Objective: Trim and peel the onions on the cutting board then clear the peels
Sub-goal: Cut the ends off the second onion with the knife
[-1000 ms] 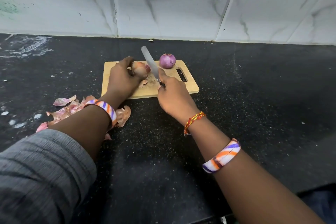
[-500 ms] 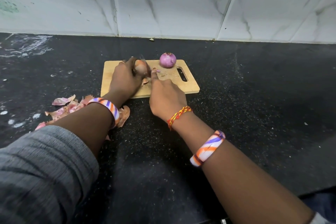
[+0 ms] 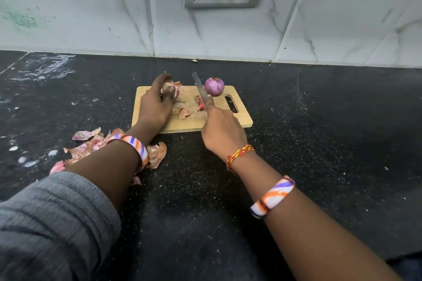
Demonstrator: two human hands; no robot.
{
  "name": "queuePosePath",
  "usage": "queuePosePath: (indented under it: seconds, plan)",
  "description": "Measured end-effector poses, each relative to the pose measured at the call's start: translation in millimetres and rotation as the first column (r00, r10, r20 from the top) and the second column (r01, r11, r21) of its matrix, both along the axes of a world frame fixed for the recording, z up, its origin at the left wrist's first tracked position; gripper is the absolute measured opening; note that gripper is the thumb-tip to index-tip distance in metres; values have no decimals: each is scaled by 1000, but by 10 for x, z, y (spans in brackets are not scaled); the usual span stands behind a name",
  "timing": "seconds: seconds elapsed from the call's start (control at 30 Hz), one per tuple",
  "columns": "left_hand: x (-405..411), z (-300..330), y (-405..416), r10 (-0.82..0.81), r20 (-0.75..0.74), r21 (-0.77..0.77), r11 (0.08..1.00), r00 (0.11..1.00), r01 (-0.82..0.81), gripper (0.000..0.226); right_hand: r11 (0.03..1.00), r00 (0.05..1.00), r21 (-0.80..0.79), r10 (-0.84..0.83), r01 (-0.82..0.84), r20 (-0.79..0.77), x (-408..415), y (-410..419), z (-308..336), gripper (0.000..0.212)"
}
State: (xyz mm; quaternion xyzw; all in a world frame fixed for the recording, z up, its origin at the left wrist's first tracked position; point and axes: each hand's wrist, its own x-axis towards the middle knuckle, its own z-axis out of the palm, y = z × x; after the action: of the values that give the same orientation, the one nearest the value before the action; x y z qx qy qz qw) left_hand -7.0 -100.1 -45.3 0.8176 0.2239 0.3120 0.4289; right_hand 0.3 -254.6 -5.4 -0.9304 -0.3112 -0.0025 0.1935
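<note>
Left hand [image 3: 155, 107] grips a partly skinned onion [image 3: 170, 91] at the far-left part of the cutting board [image 3: 242, 118], fingers [image 3: 159, 80] curled over its top; loose skin sticks out at the far side. Right hand [image 3: 222, 130] is wrapped around the knife handle, which the hand hides; the blade [image 3: 200, 88] points away from the person, tip raised, clear of the held onion and passing just beside the peeled onion [image 3: 214, 86] that sits at the far edge of the board. A cut end piece [image 3: 200, 104] and thin skin scraps [image 3: 183, 113] lie on the board between the hands. Peel pile [image 3: 91, 143] sits on the dark worktop [image 3: 319, 143] near the board's near-left corner, partly under the left wrist. Judgement: step in hand is trimming and skinning the held onion; one onion looks done, clearing not begun. To do it well: keep the onion pressed to the board so it cannot roll, tuck the fingertips back from the cut line, take only a thin slice off the remaining end, then catch the skin edge between blade and thumb and pull toward the cut end. Risk: the round onion slipping under the blade, and the free onion getting nudged off the far edge.
</note>
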Motion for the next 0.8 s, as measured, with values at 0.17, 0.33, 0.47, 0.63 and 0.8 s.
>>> queuePosePath:
  seconds: [0.17, 0.33, 0.47, 0.63, 0.8]
  plan:
    - [6, 21, -34, 18, 10, 2, 1000, 1000, -18, 33, 997, 994, -33, 70, -73, -83, -116, -1, 23, 62]
    - [-3, 19, -4, 82, 20, -81, 993, 996, -81, 44, 998, 997, -52, 24, -28, -78, -62, -49, -4, 64]
    - [-18, 37, -8, 49, 55, -81, 996, 997, -44, 42, 999, 997, 28, 29, -27, -65, -27, -100, 72, 61]
    - [-35, 6, -26, -63, 71, -85, 994, 995, 69, 38, 998, 989, 62, 35, -26, -146, -32, -95, 27, 60]
    - [-37, 10, -18, 109, 42, -5, 994, 993, -109, 40, 994, 979, 109, 28, -6, -200, -23, -94, 0, 58]
